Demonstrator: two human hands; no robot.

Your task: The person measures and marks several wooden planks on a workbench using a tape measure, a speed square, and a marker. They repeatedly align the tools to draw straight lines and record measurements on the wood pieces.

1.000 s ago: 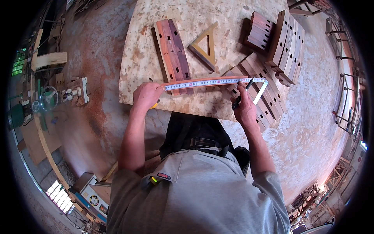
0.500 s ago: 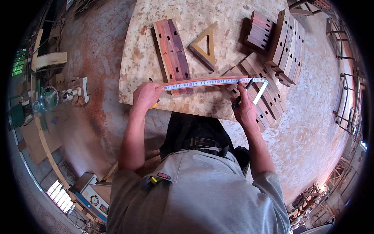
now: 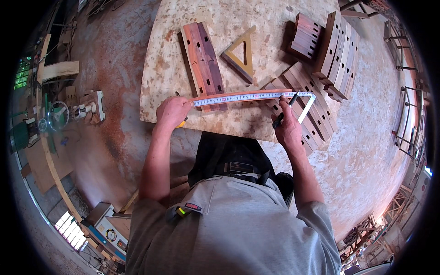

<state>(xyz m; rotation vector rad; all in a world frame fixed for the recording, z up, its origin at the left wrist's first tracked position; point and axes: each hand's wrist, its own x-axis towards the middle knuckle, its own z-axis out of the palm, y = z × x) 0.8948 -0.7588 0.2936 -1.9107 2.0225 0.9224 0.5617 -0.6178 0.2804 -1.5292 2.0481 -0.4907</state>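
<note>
My left hand point(image 3: 174, 111) is closed around a tape measure, whose yellow case point(image 3: 183, 123) peeks out under the fingers. From it the white tape blade point(image 3: 243, 98) stretches right along a thin reddish wood strip point(image 3: 238, 93), gripped at its left end by the same hand. My right hand point(image 3: 289, 126) holds a black pen point(image 3: 277, 121) and touches the tape and strip near their right end. A pale, shiny flat strip point(image 3: 306, 109) slants down from that end; I cannot tell whether it is more tape. Behind lie reddish-brown slotted boards point(image 3: 201, 59) and a triangular set square point(image 3: 243, 52).
The pale, stained plywood table point(image 3: 160, 78) has its near edge at my waist. Slotted dark boards point(image 3: 316, 112) lie under the strip's right end, with stacked ones point(image 3: 337, 50) and a smaller block point(image 3: 306, 36) farther back. A machine with a handwheel point(image 3: 59, 112) stands left.
</note>
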